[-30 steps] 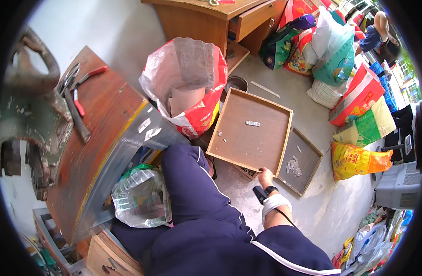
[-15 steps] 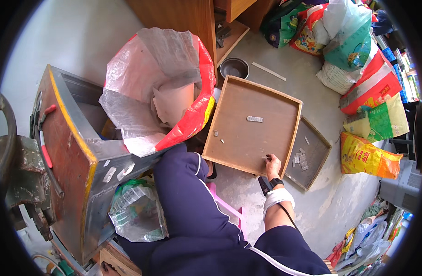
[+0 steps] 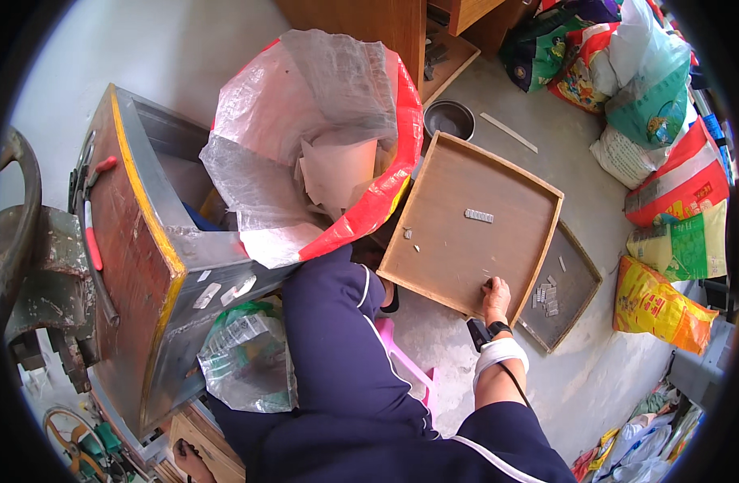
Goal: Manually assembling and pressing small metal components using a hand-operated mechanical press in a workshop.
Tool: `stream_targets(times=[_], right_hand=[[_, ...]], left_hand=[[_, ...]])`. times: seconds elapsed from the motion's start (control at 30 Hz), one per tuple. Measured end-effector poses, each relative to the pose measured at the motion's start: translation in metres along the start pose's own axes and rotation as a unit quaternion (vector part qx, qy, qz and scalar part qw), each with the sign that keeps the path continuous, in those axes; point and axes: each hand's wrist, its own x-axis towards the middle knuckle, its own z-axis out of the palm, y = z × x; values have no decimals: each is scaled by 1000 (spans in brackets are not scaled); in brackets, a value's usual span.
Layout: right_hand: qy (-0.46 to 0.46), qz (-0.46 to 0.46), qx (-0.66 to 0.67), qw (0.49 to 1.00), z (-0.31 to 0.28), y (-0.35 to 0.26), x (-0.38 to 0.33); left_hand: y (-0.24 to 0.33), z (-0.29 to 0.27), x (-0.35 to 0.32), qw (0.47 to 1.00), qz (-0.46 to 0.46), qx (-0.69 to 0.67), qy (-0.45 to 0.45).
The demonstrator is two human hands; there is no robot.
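My right hand [image 3: 496,299], with a dark watch-like band and a rolled white cuff at the wrist, is inside the near right corner of a shallow wooden tray [image 3: 434,295]. Its fingers are pinched together, and what they hold is too small to make out. Thin slivers lie by the fingertips. Farther up the tray floor sits a short row of small grey-white pieces [image 3: 479,216]; two little lumps [image 3: 407,233] rest toward its left side. My left hand [image 3: 194,464] shows only partly at the lower left, over a wooden box [image 3: 218,452], its fingers unclear.
A second, darker tray [image 3: 599,280] with several small pale pieces lies on the floor at the right. Left of the wooden tray stands a large open red-and-white sack [image 3: 264,137], beside a metal cabinet [image 3: 144,241]. Filled bags [image 3: 659,306] line the right. A metal bowl [image 3: 450,121] is behind.
The whole view has shifted, so most things appear farther right. My right hand stays pinched at the same tray corner. More of my left hand shows at the lower left.
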Motion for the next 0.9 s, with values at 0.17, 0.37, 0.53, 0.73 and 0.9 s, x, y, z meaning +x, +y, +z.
stream_targets(times=[0.17, 0.37, 0.53, 0.73, 0.9], right_hand=[[15, -17, -16, 1000, 7, 3, -4], [25, 79, 19, 996, -1, 1, -20], [44, 111, 40, 992, -16, 13, -52], [38, 132, 98, 986, -16, 6, -43], [-1, 88, 134, 987, 0, -23, -27]], left_hand=[[-20, 2, -4, 998, 23, -16, 48], [-21, 1, 0, 998, 29, 47, 31], [-30, 7, -1, 997, -21, -64, 23], [-39, 17, -17, 997, 63, 2, 49], [-84, 12, -17, 997, -39, -58, 41]])
